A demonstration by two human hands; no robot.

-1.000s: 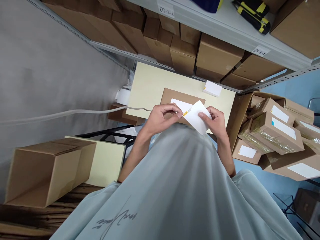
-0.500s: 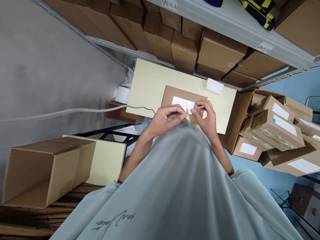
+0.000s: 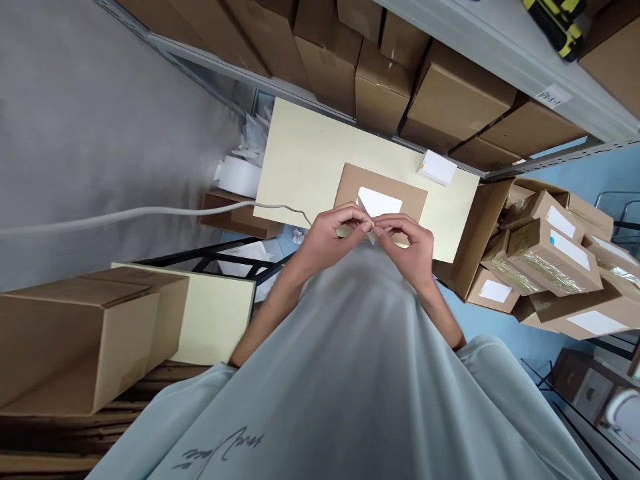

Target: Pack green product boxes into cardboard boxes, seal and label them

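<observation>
Looking down over a pale shirt (image 3: 360, 373), which fills the near half of the view.

- Open carton (image 3: 75, 333) lies on its side at near left.
- Left hand (image 3: 333, 237) and right hand (image 3: 413, 247) meet just beyond the shirt, above the near edge of the table (image 3: 300, 153). Both are closed to a pinch, thumb and fingertips of each nipping the same white slip (image 3: 371, 235). Slip mostly hidden by fingers; only a small pale tip shows between the hands.
- Flat cardboard box (image 3: 350, 183) lies on the table directly beyond the hands, with a white label (image 3: 387, 203) on its top. Cannot tell if the slip touches the box.
- Grey cable (image 3: 150, 213) runs in from the left to the table's near edge.
- Heap of labelled cartons (image 3: 550, 257) at right, beside the table.
- Paper roll (image 3: 239, 177) off the table's left side.
- Small white box (image 3: 437, 167) at the table's far right corner.
- Shelf boxes (image 3: 450, 93) stacked beyond the table.
</observation>
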